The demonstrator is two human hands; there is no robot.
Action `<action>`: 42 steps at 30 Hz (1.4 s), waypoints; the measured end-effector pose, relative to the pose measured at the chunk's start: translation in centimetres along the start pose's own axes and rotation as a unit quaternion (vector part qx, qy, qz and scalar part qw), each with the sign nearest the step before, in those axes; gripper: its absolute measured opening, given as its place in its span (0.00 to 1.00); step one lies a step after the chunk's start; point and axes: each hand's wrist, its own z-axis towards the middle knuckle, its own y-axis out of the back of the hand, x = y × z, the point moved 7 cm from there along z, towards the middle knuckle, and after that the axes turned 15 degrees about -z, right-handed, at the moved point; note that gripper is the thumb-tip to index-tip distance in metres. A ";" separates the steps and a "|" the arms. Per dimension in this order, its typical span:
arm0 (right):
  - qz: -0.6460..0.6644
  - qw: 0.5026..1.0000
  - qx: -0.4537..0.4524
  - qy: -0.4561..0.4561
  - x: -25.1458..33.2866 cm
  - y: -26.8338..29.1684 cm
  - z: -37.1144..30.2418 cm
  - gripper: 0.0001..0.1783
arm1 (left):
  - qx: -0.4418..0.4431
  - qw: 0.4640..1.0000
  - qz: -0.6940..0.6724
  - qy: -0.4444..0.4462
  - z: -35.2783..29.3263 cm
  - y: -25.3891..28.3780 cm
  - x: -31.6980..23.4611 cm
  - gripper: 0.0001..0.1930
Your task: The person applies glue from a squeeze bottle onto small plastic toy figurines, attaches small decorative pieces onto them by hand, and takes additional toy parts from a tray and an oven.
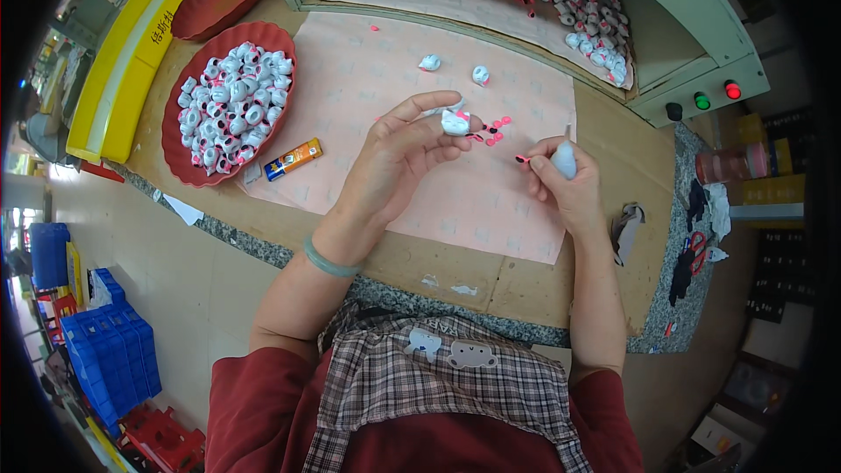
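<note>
My left hand [390, 153], with a green bangle at the wrist, pinches a small white cat-like figurine head [455, 123] with pink on it between thumb and fingers. My right hand [571, 197] is closed round a small pale squeeze bottle [564, 160], whose thin tip points away from me. At the fingertips of that same hand is a tiny pink-and-black piece [523, 159]. Between the hands, several small pink and dark pieces [498, 123] lie on the pink sheet [491, 210]. Two more white heads [429, 62] rest farther back on the sheet.
At left stands a red scalloped bowl [173, 158] heaped with white heads, beside an orange-and-blue box [293, 159]. Behind it are another red bowl [219, 0] and a yellow bin [131, 44]. A green cabinet [653, 109] holding many heads borders the back. Red scissors [697, 252] lie far right.
</note>
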 end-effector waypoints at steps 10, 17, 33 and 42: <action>0.280 0.959 -0.007 -0.033 1.9 -1.2 -2.5 0.07 | 0.045 0.992 0.098 0.059 -0.5 -1.2 3.2 0.13; 0.293 0.956 0.024 -0.013 2.3 -2.1 -2.9 0.08 | 0.068 0.983 0.160 0.053 -0.5 -1.3 3.5 0.15; 0.245 0.969 0.022 -0.018 1.1 -2.4 -2.9 0.06 | 0.064 0.970 0.229 0.045 -0.8 -1.6 3.7 0.13; 0.194 0.980 -0.008 -0.039 1.1 -2.2 -2.9 0.06 | 0.069 0.961 0.264 0.047 -0.9 -1.9 3.8 0.14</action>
